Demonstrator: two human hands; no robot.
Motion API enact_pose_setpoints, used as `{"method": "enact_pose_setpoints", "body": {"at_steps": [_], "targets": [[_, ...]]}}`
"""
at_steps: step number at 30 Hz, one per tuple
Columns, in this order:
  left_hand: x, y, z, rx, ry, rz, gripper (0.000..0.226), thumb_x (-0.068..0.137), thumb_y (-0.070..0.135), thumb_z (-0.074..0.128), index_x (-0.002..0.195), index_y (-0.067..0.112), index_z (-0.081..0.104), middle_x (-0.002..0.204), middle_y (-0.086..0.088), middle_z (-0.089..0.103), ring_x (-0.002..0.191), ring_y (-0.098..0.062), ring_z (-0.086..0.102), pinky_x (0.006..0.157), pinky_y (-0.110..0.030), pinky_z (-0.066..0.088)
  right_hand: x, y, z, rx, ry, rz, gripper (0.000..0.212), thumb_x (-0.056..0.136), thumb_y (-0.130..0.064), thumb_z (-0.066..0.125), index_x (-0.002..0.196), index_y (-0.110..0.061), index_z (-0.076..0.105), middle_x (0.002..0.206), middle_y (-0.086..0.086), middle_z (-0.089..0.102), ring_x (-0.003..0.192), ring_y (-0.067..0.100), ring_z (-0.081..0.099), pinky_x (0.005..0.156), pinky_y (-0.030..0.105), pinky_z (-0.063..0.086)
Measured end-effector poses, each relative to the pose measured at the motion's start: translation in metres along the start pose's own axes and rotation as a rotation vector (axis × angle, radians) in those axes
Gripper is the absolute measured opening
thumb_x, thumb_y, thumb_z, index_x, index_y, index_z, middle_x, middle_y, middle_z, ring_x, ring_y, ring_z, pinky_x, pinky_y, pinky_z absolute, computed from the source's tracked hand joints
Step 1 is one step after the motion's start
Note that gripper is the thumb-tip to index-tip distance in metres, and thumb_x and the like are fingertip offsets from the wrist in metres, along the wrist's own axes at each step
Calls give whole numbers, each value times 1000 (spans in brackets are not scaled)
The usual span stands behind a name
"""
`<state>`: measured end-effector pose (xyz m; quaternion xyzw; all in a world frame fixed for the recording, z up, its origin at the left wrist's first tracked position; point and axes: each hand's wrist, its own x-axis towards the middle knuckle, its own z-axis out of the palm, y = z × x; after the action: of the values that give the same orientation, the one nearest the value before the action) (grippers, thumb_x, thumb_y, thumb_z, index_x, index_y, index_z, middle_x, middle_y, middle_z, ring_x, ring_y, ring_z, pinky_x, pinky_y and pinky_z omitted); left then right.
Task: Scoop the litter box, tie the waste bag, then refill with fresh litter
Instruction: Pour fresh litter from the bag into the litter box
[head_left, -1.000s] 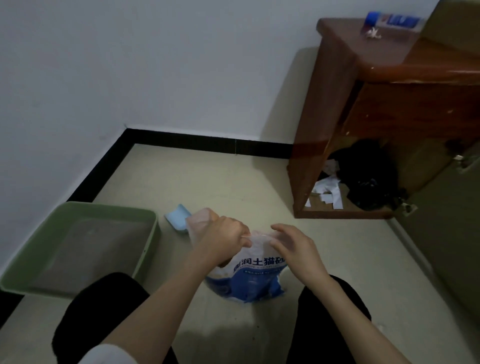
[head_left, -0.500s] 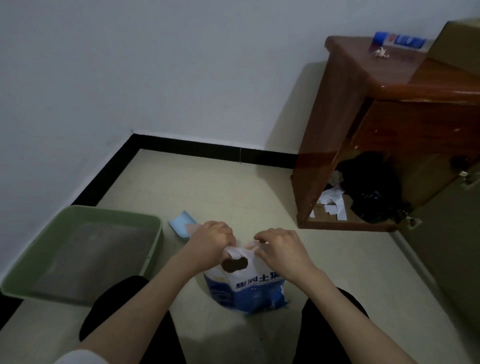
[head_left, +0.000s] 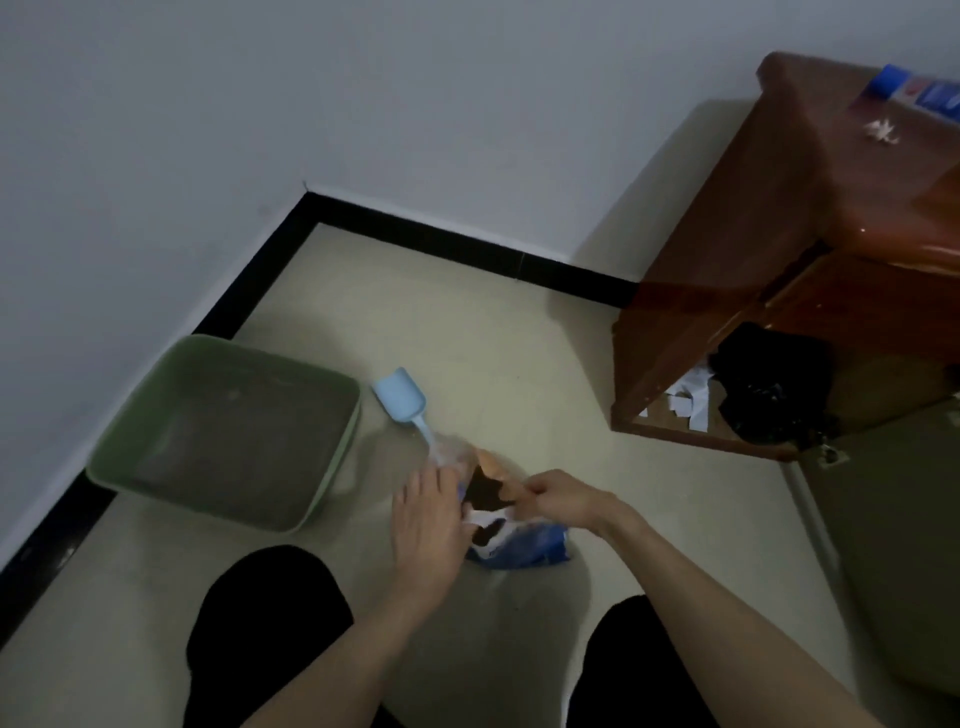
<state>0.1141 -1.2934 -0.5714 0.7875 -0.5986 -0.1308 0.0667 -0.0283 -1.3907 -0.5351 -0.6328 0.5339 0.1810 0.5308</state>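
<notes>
Both our hands grip the litter bag (head_left: 519, 545) on the floor between our knees: left hand (head_left: 428, 519) clasping its side, right hand (head_left: 556, 501) pinching the top edge. Its printing is unreadable. Beside it: blue scoop (head_left: 400, 400), green litter box (head_left: 337, 457).

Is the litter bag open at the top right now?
Open: the left hand and right hand spread the litter bag mouth, showing a dark gap.

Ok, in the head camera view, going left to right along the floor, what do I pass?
Green litter box → blue scoop → blue and white litter bag between both hands → brown wooden cabinet.
</notes>
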Motion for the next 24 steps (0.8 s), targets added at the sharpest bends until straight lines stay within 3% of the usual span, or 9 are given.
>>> {"method": "enact_pose_setpoints", "body": {"at_steps": [3,5,7,11,13,16,21,24], "targets": [[-30,-18,-1,-40,-188,-211,46,38,19,87,67,12,52,64,-8,53,58,-27,53,48,-30,41,-24,-4,-13,103,191,54,26,89,-38,58,81,-14,67,80,1,62,67,9,54,58,18,40],[-56,-32,-13,-55,-279,-367,35,63,22,79,82,10,53,85,-11,58,76,-28,58,58,-33,45,-41,-16,-5,21,219,43,35,91,-38,55,60,-24,62,66,-3,59,60,7,50,57,20,37],[-77,-40,-22,-117,-338,-553,21,89,24,55,101,9,46,109,-11,51,100,-26,54,72,-32,45,-53,-29,6,81,250,79,41,91,-31,58,50,-25,56,53,-8,51,54,7,45,52,21,33],[-100,-55,-54,-529,-226,-842,7,92,8,43,91,5,37,100,-20,53,88,-31,56,73,-37,43,-82,-50,13,280,275,145,43,90,-24,60,50,-11,49,52,2,46,56,16,42,60,27,33],[-98,-66,-77,-666,-153,-957,5,91,5,46,93,2,42,95,-22,56,86,-33,57,70,-36,41,-102,-73,18,330,250,156,40,92,-25,57,57,-8,48,58,9,45,59,18,41,61,28,32],[-96,-91,-119,-821,-52,-1008,11,89,1,48,99,0,54,91,-17,58,85,-28,54,66,-28,33,-135,-108,28,389,207,185,39,94,-23,54,61,-7,45,60,11,41,58,19,36,58,28,30],[-102,-120,-186,-1074,45,-1125,15,86,-2,55,100,1,61,99,-20,65,89,-31,60,74,-32,44,-194,-156,30,349,151,186,37,95,-22,51,64,-9,38,60,9,31,62,19,28,59,30,23],[-107,-131,-231,-1406,95,-1236,15,85,0,61,99,3,61,102,-20,63,88,-28,58,74,-31,47,-223,-195,28,314,114,119,38,95,-18,50,60,-9,38,56,5,33,58,17,29,56,27,23]]}}
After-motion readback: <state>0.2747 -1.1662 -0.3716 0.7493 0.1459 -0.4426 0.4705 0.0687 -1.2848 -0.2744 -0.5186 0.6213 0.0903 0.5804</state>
